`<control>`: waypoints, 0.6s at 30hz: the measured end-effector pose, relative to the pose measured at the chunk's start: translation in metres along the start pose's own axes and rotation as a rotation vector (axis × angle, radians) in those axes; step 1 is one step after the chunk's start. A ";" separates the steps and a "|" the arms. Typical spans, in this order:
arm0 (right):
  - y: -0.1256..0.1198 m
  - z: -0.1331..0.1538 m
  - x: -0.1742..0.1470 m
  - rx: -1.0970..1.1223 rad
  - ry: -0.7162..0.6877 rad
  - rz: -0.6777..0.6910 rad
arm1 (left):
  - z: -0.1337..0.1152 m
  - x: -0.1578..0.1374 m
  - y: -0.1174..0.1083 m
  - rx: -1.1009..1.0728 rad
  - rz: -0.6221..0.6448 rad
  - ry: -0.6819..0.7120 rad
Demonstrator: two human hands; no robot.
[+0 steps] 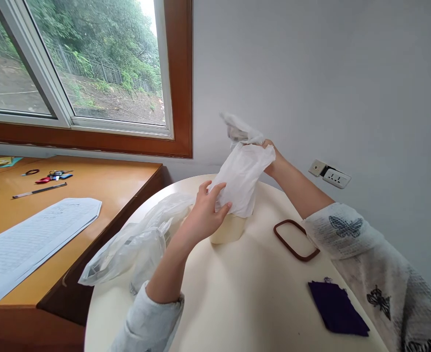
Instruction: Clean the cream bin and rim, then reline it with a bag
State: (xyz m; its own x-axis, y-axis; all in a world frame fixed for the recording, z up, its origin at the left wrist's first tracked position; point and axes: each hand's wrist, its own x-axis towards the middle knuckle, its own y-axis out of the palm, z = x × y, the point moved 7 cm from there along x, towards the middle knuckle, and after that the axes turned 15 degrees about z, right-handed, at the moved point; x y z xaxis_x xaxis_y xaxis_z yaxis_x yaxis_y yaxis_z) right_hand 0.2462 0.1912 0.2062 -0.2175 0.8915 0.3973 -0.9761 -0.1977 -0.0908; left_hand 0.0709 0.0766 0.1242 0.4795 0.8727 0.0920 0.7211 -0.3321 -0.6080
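Note:
My left hand (208, 212) is beside a crumpled white plastic bag (237, 178), with its fingers and thumb apart against the bag's left side. My right hand (270, 151) is closed at the bag's upper right, its fingers partly hidden behind the plastic. Above it a bunched, greyish part of plastic (240, 131) sticks out to the left, slightly blurred. Under the bag's lower edge a rounded cream-coloured object (229, 232) shows on the round table; its top is covered. Clear plastic bags (142, 239) lie behind my left forearm.
On the pale round table (245, 298) are a brown rounded frame (279, 239) and folded dark purple cloth (336, 308). The wooden desk (120, 181) at left holds written sheets (43, 244), a pen (39, 190) and keys (56, 176). A wall socket (336, 178) is at right.

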 end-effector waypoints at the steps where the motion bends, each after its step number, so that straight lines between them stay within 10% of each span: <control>1: 0.001 -0.005 -0.002 0.008 0.037 0.010 | 0.001 0.001 0.002 0.016 0.018 -0.004; 14: 0.010 0.017 -0.008 -0.103 -0.025 -0.013 | -0.001 0.015 0.020 0.337 0.018 0.047; 18: 0.011 0.028 -0.007 -0.153 -0.110 -0.022 | 0.003 0.015 0.010 0.312 -0.179 0.051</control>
State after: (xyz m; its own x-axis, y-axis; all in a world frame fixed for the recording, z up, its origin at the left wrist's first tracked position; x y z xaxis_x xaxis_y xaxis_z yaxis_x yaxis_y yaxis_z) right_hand 0.2374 0.1713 0.2277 -0.2035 0.8431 0.4978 -0.9706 -0.1071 -0.2153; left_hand 0.0835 0.0875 0.1167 0.3895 0.8857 0.2526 0.6118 -0.0438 -0.7898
